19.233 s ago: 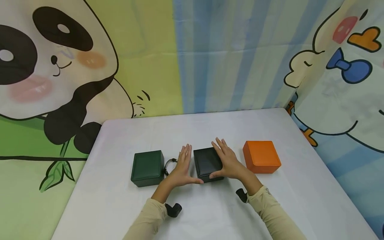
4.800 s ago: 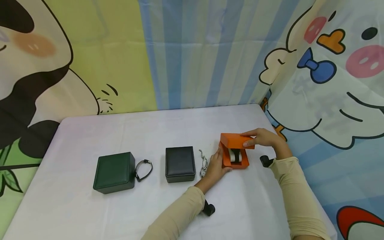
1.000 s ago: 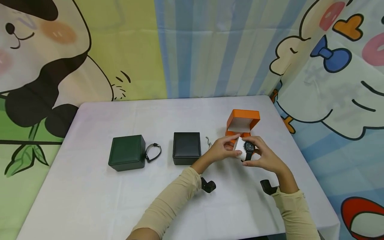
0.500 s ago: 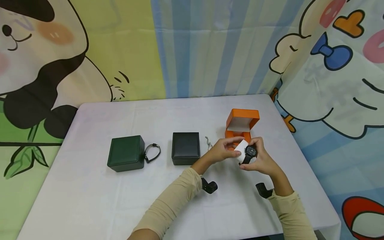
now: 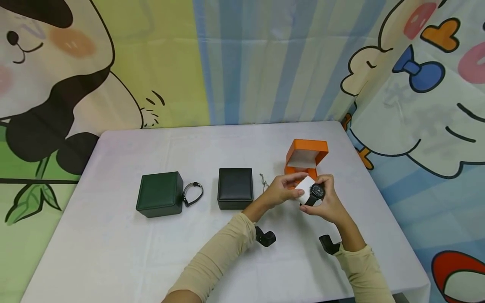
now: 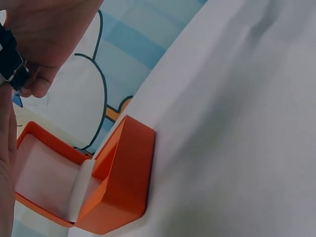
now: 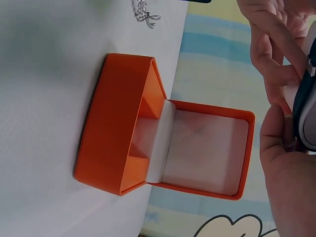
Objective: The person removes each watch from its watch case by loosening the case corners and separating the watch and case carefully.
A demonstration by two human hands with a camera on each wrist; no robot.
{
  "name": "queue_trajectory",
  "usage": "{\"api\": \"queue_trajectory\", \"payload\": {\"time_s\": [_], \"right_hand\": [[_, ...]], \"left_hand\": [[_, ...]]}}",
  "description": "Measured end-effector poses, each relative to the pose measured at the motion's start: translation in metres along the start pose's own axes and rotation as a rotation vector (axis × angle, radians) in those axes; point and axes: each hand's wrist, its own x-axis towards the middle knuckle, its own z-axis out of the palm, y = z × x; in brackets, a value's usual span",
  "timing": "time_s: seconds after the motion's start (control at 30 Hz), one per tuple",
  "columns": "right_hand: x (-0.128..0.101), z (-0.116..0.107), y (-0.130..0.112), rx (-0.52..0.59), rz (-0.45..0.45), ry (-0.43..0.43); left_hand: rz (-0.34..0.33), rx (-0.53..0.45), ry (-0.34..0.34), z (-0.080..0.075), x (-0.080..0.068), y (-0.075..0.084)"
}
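Note:
Both hands hold a white cushion [image 5: 305, 184] with a black watch [image 5: 316, 193] strapped round it, just above the table in front of the open orange box [image 5: 306, 156]. My left hand [image 5: 292, 186] pinches the cushion's left end. My right hand [image 5: 322, 199] grips the watch and its strap from the right. The orange box [image 7: 123, 123] stands with its lid up and its pale lining bare. In the right wrist view the dark strap [image 7: 305, 106] shows between the left hand's fingers [image 7: 270, 47] and my right hand's thumb [image 7: 276, 132].
A closed black box [image 5: 235, 188] and a closed green box [image 5: 159, 194] sit to the left on the white table [image 5: 113, 252]. A dark bracelet watch [image 5: 192, 193] lies by the green box. A silver chain [image 5: 263, 181] lies between the black and orange boxes.
The hands have tilted the cushion with the watch and shifted it slightly. The boxes, bracelet and chain have stayed put.

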Motion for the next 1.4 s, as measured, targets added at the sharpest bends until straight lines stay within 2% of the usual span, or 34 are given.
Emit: {"api": "queue_trajectory", "payload": {"time_s": [0.1, 0.27, 0.4, 0.47, 0.6, 0.7, 0.8, 0.93, 1.13, 1.23, 1.4], "right_hand": [[0.000, 0.004, -0.005, 0.005, -0.037, 0.039], [-0.001, 0.006, 0.016, 0.097, -0.138, 0.111], [-0.002, 0.006, 0.024, 0.231, -0.173, 0.110], [-0.004, 0.003, 0.024, 0.227, -0.172, 0.097], [-0.005, -0.004, 0.021, 0.112, -0.157, 0.079], [-0.005, -0.010, 0.020, 0.026, -0.152, 0.091], [-0.005, -0.017, 0.024, -0.035, -0.157, 0.141], [-0.006, -0.031, 0.034, -0.163, -0.126, 0.237], [-0.004, -0.058, 0.059, -0.413, 0.012, 0.395], [-0.001, -0.067, 0.074, -0.491, 0.087, 0.420], [-0.003, -0.072, 0.107, -0.512, 0.146, 0.407]], "left_hand": [[0.003, -0.049, -0.006, 0.001, -0.002, 0.001], [0.002, -0.116, 0.034, 0.003, -0.003, 0.001], [-0.023, -0.185, 0.069, 0.004, -0.005, -0.002], [-0.004, -0.187, 0.084, 0.002, -0.005, -0.003], [0.067, -0.161, 0.094, -0.003, -0.005, 0.000], [0.076, -0.144, 0.074, -0.005, -0.004, 0.003], [0.035, -0.132, 0.080, -0.005, -0.004, 0.004], [-0.032, -0.081, 0.129, -0.005, -0.005, 0.002], [-0.096, -0.025, 0.200, -0.004, -0.005, -0.003], [-0.121, -0.029, 0.218, -0.004, -0.003, -0.007], [-0.174, -0.036, 0.246, -0.005, 0.000, -0.012]]}}
